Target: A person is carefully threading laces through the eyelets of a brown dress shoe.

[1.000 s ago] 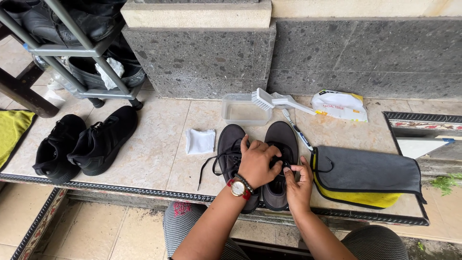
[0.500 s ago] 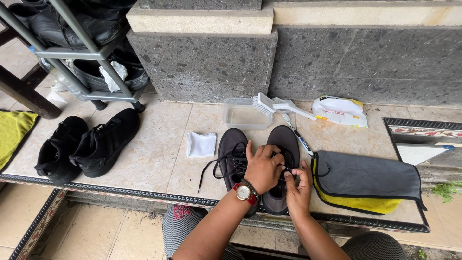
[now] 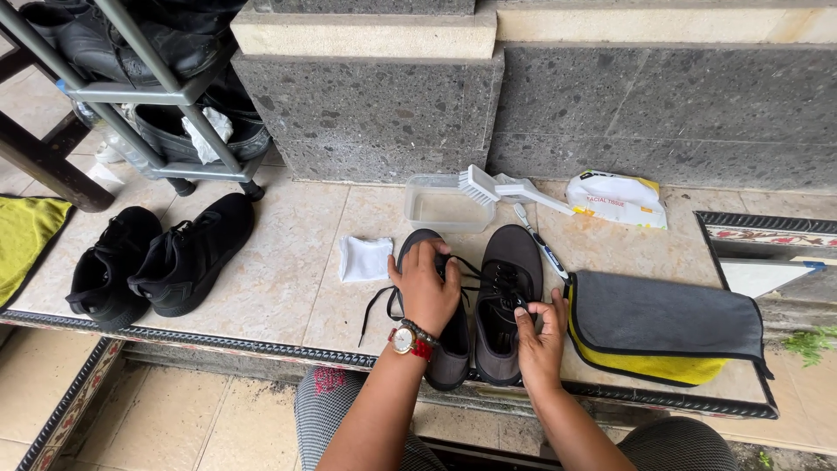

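Standing near the bench's front edge, the grey shoes (image 3: 475, 305) are steadied by the left hand (image 3: 427, 288); the right hand (image 3: 539, 336) fingers pinch a black lace (image 3: 488, 279), which could slip free or be pulled unevenly.

I see one package on the desk: a soft tissue pack (image 3: 617, 199), lying flat at the far side against the foot of the grey stone wall. It is a squashy, pillow-like rectangle, mostly white, with a yellow band along its right end and a dark patch at its upper left corner. There is small dark print on its top face. It sits just to the right of the white brush (image 3: 504, 187) and beyond the grey and yellow cloth (image 3: 663, 327). I spot no signs or screens anywhere.
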